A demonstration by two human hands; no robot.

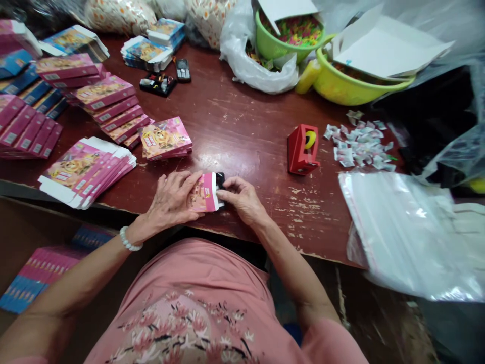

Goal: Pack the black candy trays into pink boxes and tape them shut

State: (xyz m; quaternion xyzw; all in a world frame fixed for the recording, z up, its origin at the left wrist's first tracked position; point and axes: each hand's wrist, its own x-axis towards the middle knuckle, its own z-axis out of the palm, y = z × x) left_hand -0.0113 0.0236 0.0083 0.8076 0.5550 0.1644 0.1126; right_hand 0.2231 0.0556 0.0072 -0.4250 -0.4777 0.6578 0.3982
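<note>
At the table's front edge, my left hand (170, 199) holds a small pink cardboard box (204, 193) flat against the tabletop. A shiny black tray (220, 178) sticks out of the box's right end, its inner part hidden in the card. My right hand (244, 199) has thumb and curled fingers at that end, gripping the tray by the white edge. Just beyond the left hand lies a short stack of finished-looking pink boxes (166, 137). Flat, unfolded pink cartons (85, 169) are fanned out to the left.
Rows of pink boxes (108, 103) stand at left. A filled black tray (158, 84) and a phone (183, 71) lie farther back. To the right are a red tape dispenser (303, 150), small white packets (359, 144) and clear bags (401, 227). Green (290, 52) and yellow basins (356, 91) stand behind.
</note>
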